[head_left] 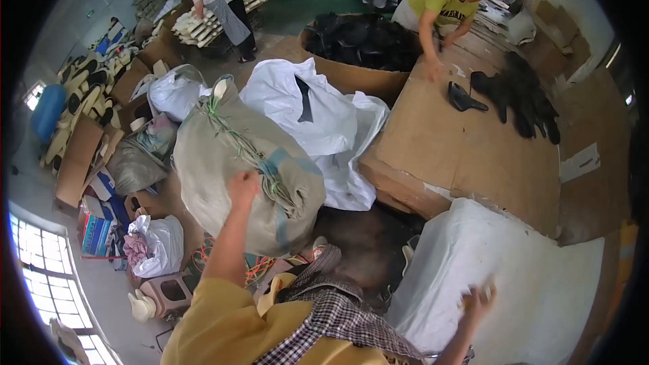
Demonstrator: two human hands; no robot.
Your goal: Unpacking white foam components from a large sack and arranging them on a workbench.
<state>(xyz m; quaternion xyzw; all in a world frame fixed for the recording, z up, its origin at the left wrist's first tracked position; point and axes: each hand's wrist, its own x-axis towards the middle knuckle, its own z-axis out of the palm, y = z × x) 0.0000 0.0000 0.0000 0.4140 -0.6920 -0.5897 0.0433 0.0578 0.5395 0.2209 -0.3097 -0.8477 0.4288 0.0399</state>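
A large beige woven sack (223, 135) bulges in front of me, its seam laced with green cord (233, 132). Over the sack, beside the lacing, is my left hand (243, 187) with its fingers curled in; whatever they may hold is hidden. My right hand (478, 299) hovers near a white sheet-covered block (500, 257), blurred by motion, its fingers loosely apart and nothing visible in them. White plastic sacks (297, 105) lean just behind the woven one, a black piece (304, 100) showing on the nearer of them.
A cardboard-topped table (433, 142) holds black shoe-shaped pieces (520, 98); a co-worker in a yellow-green shirt (436, 0) reaches across it. Behind is a carton (351, 78) of black pieces. Bags, boxes and a plastic stool (165, 292) crowd the left side. Orange cords (257, 270) trail underfoot.
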